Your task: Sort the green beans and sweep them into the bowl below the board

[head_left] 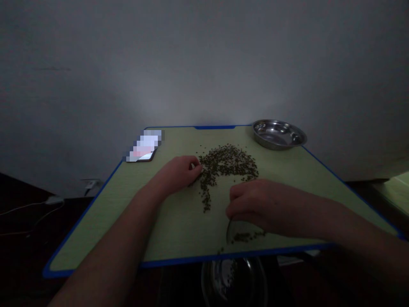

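Note:
Small dark seeds or beans [238, 160] lie in a loose, spread-out heap on the pale green tabletop [179, 230]. At the heap's left edge, my left hand [182, 171] rests with its fingers curled; anything inside them is hidden. Nearer the front edge, my right hand [257, 204] has its fingers pressed together on what looks like a thin, clear piece with a curved rim [228, 231]. A smaller line of seeds [244, 236] shows beneath this hand. Below the table's front edge stands a shiny metal bowl [209, 281], with dark specks at its middle.
A shallow metal bowl [277, 134] sits at the back right corner. At the back left lies a phone [145, 147] with a lit, blurred screen. Blue trim [179, 261] edges the table, and a grey wall [204, 64] rises behind. White cables [54, 200] run at the left.

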Demonstrator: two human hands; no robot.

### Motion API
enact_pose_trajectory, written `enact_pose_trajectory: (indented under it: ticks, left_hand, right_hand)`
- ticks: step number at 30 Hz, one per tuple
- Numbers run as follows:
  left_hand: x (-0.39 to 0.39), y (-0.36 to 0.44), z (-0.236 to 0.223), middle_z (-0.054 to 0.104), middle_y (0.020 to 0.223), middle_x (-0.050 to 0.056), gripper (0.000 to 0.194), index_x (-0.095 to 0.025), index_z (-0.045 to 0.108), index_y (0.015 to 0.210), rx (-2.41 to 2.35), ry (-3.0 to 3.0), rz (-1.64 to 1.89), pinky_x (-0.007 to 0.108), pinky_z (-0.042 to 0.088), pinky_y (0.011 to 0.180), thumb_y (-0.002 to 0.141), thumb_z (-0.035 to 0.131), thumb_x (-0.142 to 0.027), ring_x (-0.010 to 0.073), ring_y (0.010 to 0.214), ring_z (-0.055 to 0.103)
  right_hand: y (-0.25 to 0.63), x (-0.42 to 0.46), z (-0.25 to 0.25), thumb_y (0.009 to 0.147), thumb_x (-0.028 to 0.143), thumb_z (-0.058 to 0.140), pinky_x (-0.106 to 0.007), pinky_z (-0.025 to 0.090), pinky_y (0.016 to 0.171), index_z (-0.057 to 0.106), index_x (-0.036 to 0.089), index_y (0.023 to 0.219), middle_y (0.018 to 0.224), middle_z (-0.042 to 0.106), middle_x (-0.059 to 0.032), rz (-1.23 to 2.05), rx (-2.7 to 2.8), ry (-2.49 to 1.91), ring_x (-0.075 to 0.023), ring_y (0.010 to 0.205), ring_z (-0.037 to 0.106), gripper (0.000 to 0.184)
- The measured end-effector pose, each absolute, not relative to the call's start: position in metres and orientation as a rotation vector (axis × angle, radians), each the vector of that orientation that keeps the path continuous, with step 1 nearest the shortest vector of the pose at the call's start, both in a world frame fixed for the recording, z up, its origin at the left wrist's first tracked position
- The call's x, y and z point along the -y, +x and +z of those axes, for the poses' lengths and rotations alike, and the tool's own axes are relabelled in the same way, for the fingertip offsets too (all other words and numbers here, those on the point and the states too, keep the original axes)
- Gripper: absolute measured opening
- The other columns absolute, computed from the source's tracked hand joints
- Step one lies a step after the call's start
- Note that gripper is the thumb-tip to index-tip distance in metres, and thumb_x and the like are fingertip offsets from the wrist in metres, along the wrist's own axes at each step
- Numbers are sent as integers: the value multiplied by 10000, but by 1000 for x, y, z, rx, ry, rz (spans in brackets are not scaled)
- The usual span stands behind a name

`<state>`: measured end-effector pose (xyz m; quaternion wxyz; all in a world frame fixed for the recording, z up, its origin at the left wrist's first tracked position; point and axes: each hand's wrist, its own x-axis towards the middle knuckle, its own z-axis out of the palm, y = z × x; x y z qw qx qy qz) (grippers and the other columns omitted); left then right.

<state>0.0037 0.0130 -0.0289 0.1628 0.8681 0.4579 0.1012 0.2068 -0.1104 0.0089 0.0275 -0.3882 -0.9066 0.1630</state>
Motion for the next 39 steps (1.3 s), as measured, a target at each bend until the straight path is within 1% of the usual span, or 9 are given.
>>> enact_pose_trajectory:
  ticks: [6,9,14,16,21,28,39]
  left_hand:
    - [-13,5,-29,687,749,67,312,-178,641,818,-1303,2472,271,286,384,586,841,429,-406,158,623,564]
    - [-12,5,-29,685,733,63,321,-178,641,824,-1306,2469,262,285,383,577,842,429,-418,158,610,562]
    - [-11,5,-28,682,737,61,325,-178,646,831,-1310,2470,259,289,383,583,841,427,-419,164,622,567]
    - [-10,5,-27,681,736,64,329,-176,649,835,-1306,2465,254,293,384,588,840,429,-421,168,624,567]
    - [-12,4,-29,687,758,69,338,-178,651,832,-1278,2476,285,291,390,597,844,429,-432,165,635,568]
    - [-12,5,-30,689,741,68,319,-173,648,834,-1259,2470,283,281,393,583,843,431,-406,160,623,568]
    - [-10,6,-27,663,665,45,305,-182,630,796,-1264,2459,280,278,376,571,844,434,-411,151,588,552]
  right_hand:
    - [230,114,-2,906,211,516,-260,414,697,686,194,863,834,660,-21,567,2656,-1349,-146,767,594,175]
    - [241,118,-7,901,230,528,-267,411,685,689,194,897,848,681,-28,568,2573,-1449,-155,771,596,165]
    - [248,128,-16,906,249,517,-268,403,626,691,184,864,775,684,-22,633,2423,-1584,-148,687,590,190]
    - [247,130,-18,903,252,518,-271,406,615,695,184,870,785,691,-28,666,2371,-1613,-152,684,595,192]
    - [240,128,-22,907,260,528,-286,421,666,701,184,908,839,705,-41,668,2397,-1506,-167,747,608,189]
    - [228,124,-23,906,236,542,-269,411,678,697,178,905,815,688,-26,677,2430,-1424,-144,742,597,166]
    - [223,126,-30,907,246,553,-267,425,701,702,175,919,814,678,-30,748,2427,-1342,-143,753,596,166]
